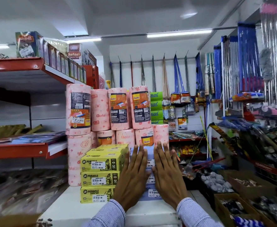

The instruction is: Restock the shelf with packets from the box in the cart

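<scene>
A stack of pale blue packets [151, 163] with white price labels stands on the white shelf [72, 208], right of a stack of yellow Miracle boxes [100, 176]. My left hand [133, 179] lies flat against the front of the blue stack, fingers straight and pointing up. Beside it, my right hand [167, 176] presses flat on the same stack, thumb spread to the right. Neither hand grips a packet. The cart and its box are out of view.
Pink Gala kitchen towel rolls [118, 110] are stacked behind the boxes. Red-edged shelves [16, 150] run along the left. Brooms and mops [177, 76] hang on the back wall. Cardboard boxes of goods [242, 185] sit low on the right.
</scene>
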Demonstrator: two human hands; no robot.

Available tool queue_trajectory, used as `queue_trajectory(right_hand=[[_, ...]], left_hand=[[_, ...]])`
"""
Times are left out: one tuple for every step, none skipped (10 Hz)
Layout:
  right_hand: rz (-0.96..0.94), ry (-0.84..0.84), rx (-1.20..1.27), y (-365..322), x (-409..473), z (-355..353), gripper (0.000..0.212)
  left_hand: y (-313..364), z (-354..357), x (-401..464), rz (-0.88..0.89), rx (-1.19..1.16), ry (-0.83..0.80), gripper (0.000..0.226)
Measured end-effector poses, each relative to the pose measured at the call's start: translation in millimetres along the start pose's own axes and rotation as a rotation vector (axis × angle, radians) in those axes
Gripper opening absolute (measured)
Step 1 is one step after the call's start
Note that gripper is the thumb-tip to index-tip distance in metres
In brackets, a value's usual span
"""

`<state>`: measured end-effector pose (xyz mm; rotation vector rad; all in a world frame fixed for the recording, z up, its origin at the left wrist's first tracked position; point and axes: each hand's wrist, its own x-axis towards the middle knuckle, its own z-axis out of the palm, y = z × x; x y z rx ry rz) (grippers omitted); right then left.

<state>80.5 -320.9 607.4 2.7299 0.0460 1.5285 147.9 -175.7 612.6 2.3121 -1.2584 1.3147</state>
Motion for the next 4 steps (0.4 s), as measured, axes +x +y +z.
queue_trajectory(right_hand=[[-0.012,0.004,0.014,-1,0,3,0.061],[-0.006,-0.004,0.018,0,0,4,0.061],[-0.019,0.011,0.013,-3,-1,1,0.062],[-0.009,0.076,-0.001,-9,-2,-18,0.061]], left_hand=[[-4,4,-4,0.001,-0.002,-0.009,0.062],[-4,5,-6,0.007,-0.004,-0.007,0.061],[-4,0,-7,0.012,-0.02,0.007,0.063],[-5,-19,-6,-0.008,-0.053,0.076,0.065]])
